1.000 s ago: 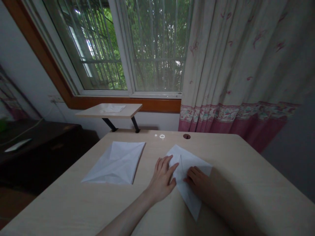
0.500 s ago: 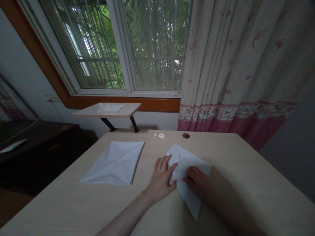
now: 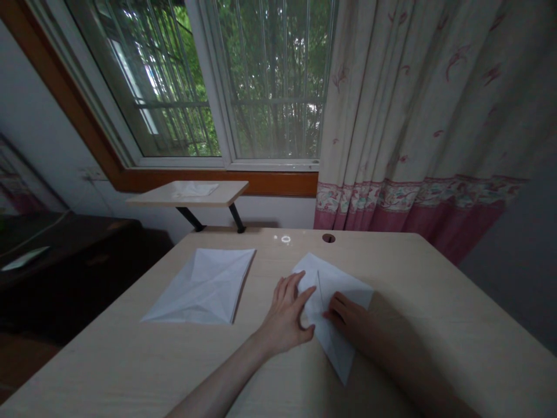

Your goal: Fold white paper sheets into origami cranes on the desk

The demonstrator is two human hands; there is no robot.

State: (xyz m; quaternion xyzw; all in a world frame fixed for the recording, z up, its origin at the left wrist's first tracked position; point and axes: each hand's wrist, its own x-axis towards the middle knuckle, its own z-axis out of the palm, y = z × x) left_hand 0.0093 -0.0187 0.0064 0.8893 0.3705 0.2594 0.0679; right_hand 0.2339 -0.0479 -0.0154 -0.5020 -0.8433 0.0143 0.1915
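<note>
Toward the right side of the light wood desk (image 3: 108, 360), a folded white paper (image 3: 342, 290) lies under both hands. The left hand (image 3: 285, 316) has its fingers spread wide, beside and touching the paper's left edge. The right hand (image 3: 350, 318) rests its close fingers on the paper, without pinching. Another folded sheet (image 3: 202, 287) lies toward the desk's left side, well apart.

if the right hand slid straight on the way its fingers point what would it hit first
Probably the left hand, just past the fingertips of the right hand, after sliding across the folded white paper beneath them; depth is hard to judge from this view.
</note>
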